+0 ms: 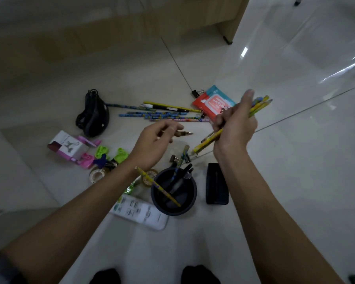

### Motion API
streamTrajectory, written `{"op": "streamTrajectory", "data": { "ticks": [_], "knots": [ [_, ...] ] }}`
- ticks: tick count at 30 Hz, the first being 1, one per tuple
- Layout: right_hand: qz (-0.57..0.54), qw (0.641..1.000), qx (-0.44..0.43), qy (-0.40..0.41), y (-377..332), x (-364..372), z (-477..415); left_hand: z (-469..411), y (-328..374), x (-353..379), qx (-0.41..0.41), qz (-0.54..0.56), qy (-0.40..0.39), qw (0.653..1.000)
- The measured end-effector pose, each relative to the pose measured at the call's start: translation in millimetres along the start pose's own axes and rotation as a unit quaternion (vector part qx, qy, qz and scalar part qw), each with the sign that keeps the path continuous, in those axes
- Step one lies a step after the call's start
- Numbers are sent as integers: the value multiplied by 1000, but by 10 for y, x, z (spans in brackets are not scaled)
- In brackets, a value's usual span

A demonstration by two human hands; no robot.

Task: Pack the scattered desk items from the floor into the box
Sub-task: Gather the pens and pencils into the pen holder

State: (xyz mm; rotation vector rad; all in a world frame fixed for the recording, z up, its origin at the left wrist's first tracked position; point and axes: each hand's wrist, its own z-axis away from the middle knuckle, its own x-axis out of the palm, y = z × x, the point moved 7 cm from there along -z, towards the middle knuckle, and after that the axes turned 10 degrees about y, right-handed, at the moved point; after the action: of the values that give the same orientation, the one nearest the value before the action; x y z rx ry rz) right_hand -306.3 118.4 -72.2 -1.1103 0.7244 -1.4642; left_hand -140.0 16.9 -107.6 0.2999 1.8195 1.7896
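Observation:
My right hand (234,128) is shut on a bundle of yellow pencils (208,141), held slanting above the floor. My left hand (156,140) hovers to its left, fingers curled around a brown-tipped pen (186,133). Below both hands stands a round black pen cup (191,198) holding several pens and one yellow pencil. More patterned pencils and a black-and-yellow pen (162,114) lie in a row on the floor beyond my hands. A red and teal wipes pack (211,101) lies partly behind my right hand. No box is in sight.
On the tiles lie a black mouse with its cable (94,117), a small white and pink carton (68,147), green and pink clips (101,151), tape rolls (96,174), a white remote (139,212), a black case (216,184), binder clips (196,92). A wooden desk leg (228,27) stands behind.

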Motion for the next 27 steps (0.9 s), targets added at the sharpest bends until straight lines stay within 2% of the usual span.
{"op": "streamTrajectory", "data": {
  "ticks": [3, 5, 10, 13, 17, 20, 22, 23, 25, 27],
  "knots": [
    [-105, 994, -15, -32, -377, -24, 192, 221, -227, -150, -115, 55, 72, 989],
    [-113, 991, -21, -70, -485, -40, 399, 351, -316, -169, -164, 63, 83, 981],
    [23, 981, -86, -174, -157, -50, 1004, 425, -298, -223, -193, 52, 85, 976],
    [66, 967, -143, -199, -24, -51, 1159, 410, -274, -320, -183, 38, 90, 978],
    [19, 952, -223, -211, -168, -44, 1193, 322, -261, -421, -103, -14, 95, 990],
    [-40, 937, -273, -215, -326, -42, 1129, 139, -155, -441, 37, -157, 89, 983],
    [-76, 943, -263, -191, -364, -59, 949, -18, -100, -339, 143, -288, 53, 945],
    [-77, 950, -247, -176, -342, -61, 826, -99, -115, -264, 171, -349, 28, 921],
    [-30, 971, -193, -134, -198, -68, 542, -255, -195, -128, 171, -437, -16, 883],
    [42, 988, -115, -97, 56, -91, 255, -339, -274, 2, 172, -459, -54, 870]
  ]
}}
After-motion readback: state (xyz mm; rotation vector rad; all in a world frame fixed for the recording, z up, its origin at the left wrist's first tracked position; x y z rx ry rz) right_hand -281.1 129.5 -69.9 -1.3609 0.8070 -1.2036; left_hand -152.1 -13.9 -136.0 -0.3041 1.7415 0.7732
